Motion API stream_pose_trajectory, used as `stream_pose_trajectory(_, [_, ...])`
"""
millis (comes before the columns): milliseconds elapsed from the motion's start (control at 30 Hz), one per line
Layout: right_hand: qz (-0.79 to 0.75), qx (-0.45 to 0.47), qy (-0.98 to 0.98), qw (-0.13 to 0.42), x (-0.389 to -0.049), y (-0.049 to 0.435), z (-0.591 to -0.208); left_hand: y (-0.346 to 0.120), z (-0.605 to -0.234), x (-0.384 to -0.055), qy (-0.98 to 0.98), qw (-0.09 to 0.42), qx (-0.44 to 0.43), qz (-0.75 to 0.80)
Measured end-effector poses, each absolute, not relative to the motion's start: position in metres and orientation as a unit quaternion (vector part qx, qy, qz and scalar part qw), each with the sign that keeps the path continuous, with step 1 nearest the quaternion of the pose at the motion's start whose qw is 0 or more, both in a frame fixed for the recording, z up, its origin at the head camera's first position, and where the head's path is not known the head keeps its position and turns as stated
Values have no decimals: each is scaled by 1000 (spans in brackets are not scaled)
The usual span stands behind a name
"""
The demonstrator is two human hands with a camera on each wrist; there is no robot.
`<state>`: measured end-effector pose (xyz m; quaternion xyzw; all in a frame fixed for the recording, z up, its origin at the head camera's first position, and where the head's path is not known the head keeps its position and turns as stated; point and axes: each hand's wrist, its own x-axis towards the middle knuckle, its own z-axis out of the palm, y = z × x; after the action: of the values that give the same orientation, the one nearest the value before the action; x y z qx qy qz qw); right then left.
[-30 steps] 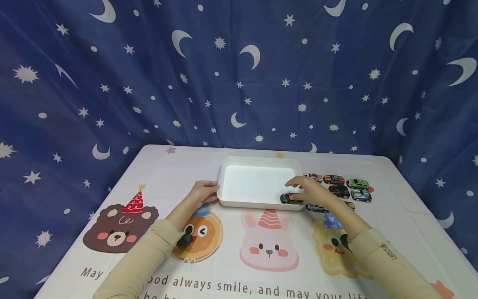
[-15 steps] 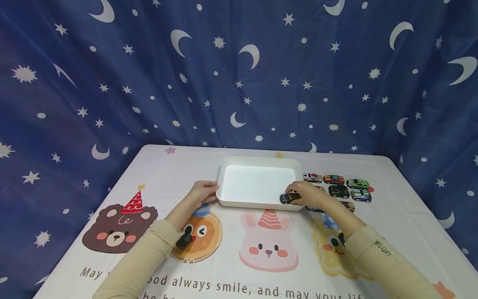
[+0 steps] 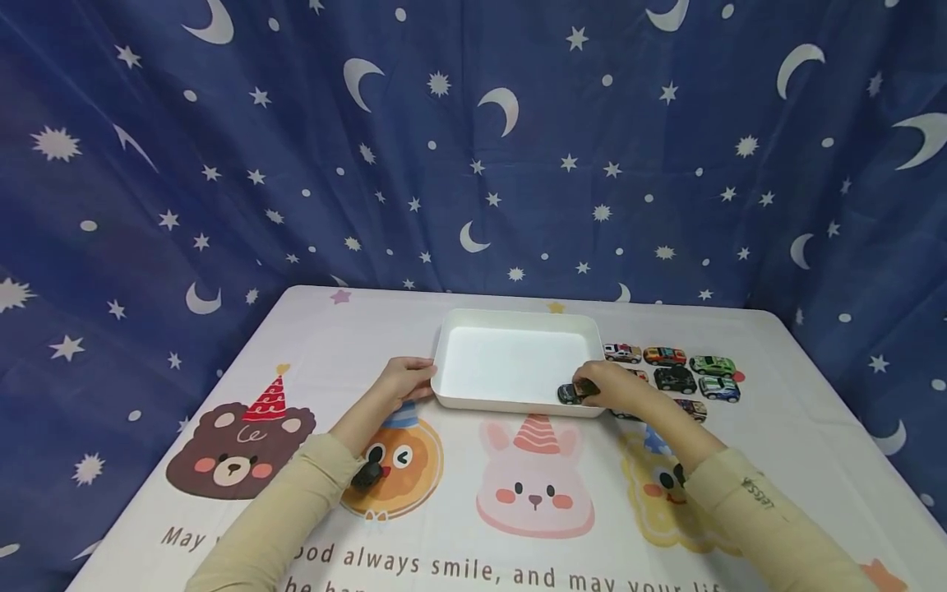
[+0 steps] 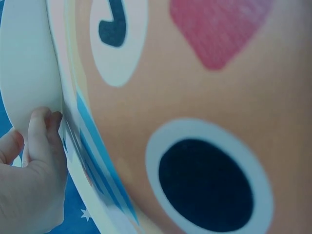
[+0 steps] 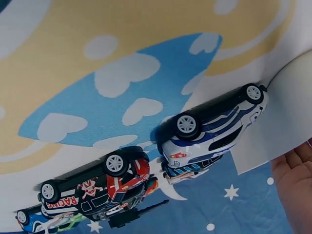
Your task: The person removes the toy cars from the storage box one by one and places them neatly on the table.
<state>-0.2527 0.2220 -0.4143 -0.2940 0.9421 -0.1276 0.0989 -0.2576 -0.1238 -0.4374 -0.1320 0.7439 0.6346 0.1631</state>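
Note:
A white tray (image 3: 510, 366) lies on the table. My left hand (image 3: 405, 378) holds its left edge; in the left wrist view, the fingers (image 4: 41, 131) lie against the tray wall (image 4: 29, 68). At the tray's front right corner, my right hand (image 3: 610, 385) grips a dark toy car (image 3: 568, 394) inside the tray. The fingers cover its rear part. The right wrist view shows part of the right hand (image 5: 297, 180) beside the tray wall (image 5: 292, 97), but the gripped car is hidden there. A white-and-blue toy car (image 5: 214, 131) stands just outside the tray.
Right of the tray stand several toy cars, among them an orange one (image 3: 664, 356), a green one (image 3: 713, 366) and a black one (image 3: 675, 379). My right forearm partly covers the nearest ones. A blue curtain (image 3: 473, 164) hangs behind the table.
My right hand's raised fingers have come down and closed round the dark toy car, which stays in the tray's corner. My left hand keeps its place on the tray.

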Motion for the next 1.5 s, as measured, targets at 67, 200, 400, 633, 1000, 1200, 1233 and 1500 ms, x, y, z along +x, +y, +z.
stream_pose_trajectory(67, [-126, -295, 942, 99, -253, 222, -416, -124, -437, -257, 743, 164, -133, 635])
stream_pose_trajectory(200, [-122, -298, 942, 96, -253, 222, -417, -124, -438, -258, 742, 167, -132, 636])
stream_pose_trajectory(400, [-122, -295, 942, 98, -254, 223, -416, -123, -438, -259, 742, 170, -135, 634])
stream_pose_trajectory(633, [-131, -315, 937, 82, -255, 223, -418, -125, -434, -257, 740, 169, -136, 637])
stream_pose_trajectory(1000, [-140, -302, 939, 89, -257, 222, -416, -123, -436, -258, 737, 167, -136, 640])
stream_pose_trajectory(1200, [-149, -308, 937, 70, -252, 226, -414, -120, -437, -258, 741, 168, -133, 637])
stream_pose_trajectory(1233, [-152, -310, 936, 67, -251, 227, -413, -120, -436, -258, 741, 168, -134, 637])
stream_pose_trajectory(1500, [-185, -315, 930, 55, -247, 232, -410, -122, -435, -257, 738, 165, -139, 639])
